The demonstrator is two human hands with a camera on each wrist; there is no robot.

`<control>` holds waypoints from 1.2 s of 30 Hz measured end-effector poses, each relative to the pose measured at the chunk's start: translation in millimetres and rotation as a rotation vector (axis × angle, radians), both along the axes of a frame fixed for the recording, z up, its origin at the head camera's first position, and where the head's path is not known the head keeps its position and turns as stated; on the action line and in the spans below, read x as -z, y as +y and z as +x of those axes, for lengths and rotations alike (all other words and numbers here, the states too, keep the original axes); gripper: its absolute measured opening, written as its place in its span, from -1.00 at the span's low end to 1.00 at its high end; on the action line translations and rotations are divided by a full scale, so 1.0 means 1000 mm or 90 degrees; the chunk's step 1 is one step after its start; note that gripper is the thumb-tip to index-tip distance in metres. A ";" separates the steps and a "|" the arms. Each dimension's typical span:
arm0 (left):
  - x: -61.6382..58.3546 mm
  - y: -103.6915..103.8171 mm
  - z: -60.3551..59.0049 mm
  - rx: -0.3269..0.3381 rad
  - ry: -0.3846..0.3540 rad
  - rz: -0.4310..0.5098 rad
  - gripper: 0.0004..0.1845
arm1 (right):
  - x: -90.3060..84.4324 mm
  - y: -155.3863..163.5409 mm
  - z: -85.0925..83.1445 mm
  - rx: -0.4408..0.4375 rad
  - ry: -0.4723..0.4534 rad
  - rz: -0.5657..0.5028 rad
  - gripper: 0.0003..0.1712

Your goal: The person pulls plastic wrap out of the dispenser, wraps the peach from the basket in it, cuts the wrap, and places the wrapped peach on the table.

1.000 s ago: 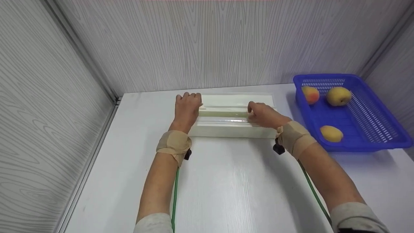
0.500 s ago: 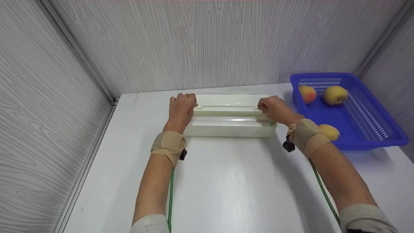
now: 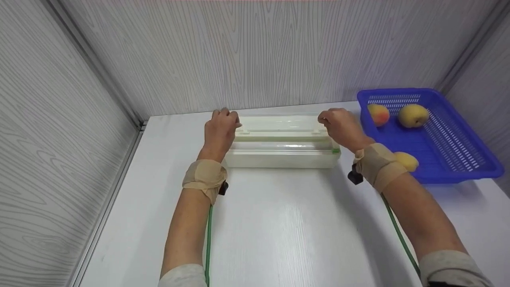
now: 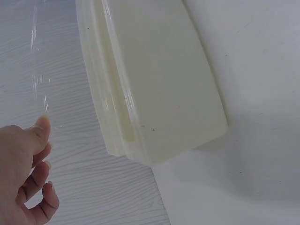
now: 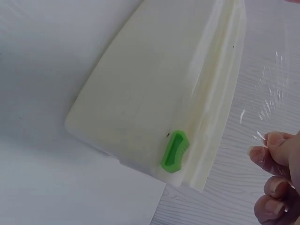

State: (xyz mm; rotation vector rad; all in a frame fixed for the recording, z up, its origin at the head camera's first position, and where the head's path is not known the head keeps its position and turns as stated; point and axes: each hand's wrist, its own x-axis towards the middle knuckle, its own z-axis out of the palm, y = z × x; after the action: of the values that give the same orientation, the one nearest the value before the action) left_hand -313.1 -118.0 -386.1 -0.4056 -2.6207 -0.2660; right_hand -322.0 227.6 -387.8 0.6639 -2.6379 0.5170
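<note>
My left hand and right hand each pinch a corner of clear film, drawn up from the cream dispenser betw. them. Green slider sits nr my right wrist. Blue basket w/ fruit lies just right.

In front of me the white wood-grain tabletop carries a cream cling-film dispenser lying lengthwise near its far edge. At the far right corner sits a blue basket, just beside the dispenser's right end but apart from it. Two green cables trail across the tabletop toward me.
</note>
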 end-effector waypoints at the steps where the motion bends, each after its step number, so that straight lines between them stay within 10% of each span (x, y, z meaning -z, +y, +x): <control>1: -0.001 0.000 0.000 0.000 0.004 0.001 -0.78 | -0.001 0.000 0.000 0.004 0.006 0.002 -0.84; 21: -0.021 -0.002 0.005 -0.018 0.038 -0.011 -0.78 | -0.031 -0.006 0.007 0.058 -0.062 0.003 -0.77; 36: -0.038 -0.006 0.010 -0.019 0.068 0.016 -0.78 | -0.050 -0.008 0.011 0.056 0.011 0.009 -0.83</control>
State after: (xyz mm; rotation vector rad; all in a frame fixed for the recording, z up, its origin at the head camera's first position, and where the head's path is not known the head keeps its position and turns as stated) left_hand -302.8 -123.8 -347.9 -0.3608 -2.5146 -0.2604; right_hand -311.1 219.6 -337.9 0.5515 -2.6437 0.4655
